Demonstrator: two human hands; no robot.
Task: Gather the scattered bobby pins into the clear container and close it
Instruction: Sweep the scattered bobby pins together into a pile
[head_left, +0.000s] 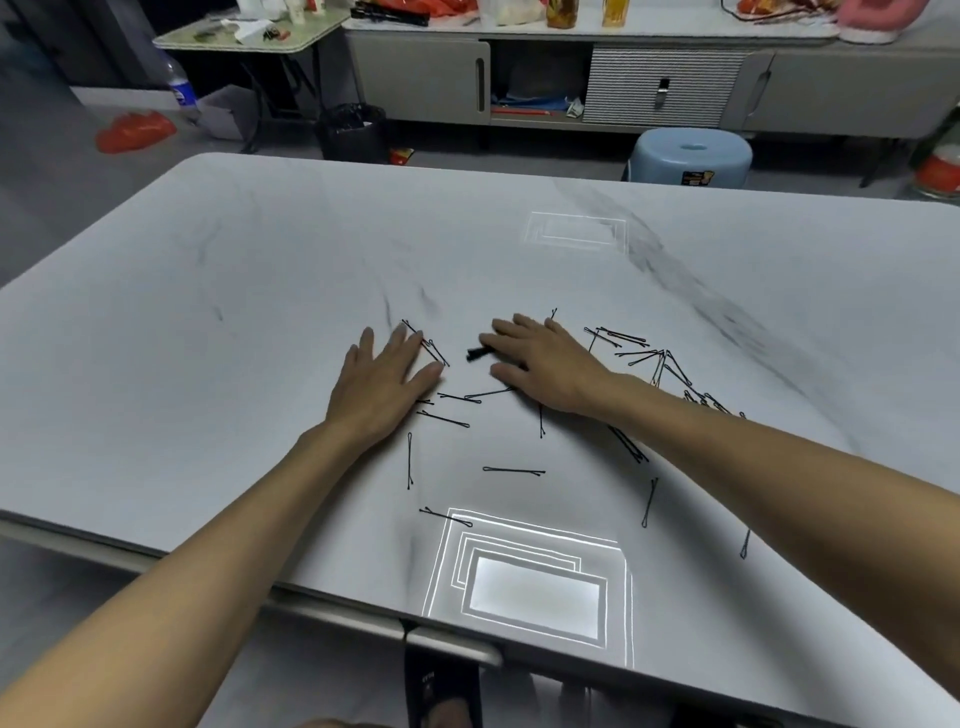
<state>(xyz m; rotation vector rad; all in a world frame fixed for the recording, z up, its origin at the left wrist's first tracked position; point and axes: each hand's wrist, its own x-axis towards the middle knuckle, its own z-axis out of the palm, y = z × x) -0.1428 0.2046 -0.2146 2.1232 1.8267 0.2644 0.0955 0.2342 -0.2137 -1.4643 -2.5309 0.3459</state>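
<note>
Sweeping light, slippery bobby pins (519, 470) together, left hand (387, 382) and right hand (545, 364) are lying flat, fingers spread, holding nothing, near the table (208, 312) centre; pinching mid-shank likely works best.

Some bobby pins (631, 447) partly hidden under right forearm (753, 467); small black object (478, 353) by right-hand fingers (506, 332) too blurred to identify.

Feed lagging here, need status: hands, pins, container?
Left hand and right hand flat on table, open, sweeping. Bobby pins scattered, none gathered. Clear container not discernible. Nothing blocking.
</note>
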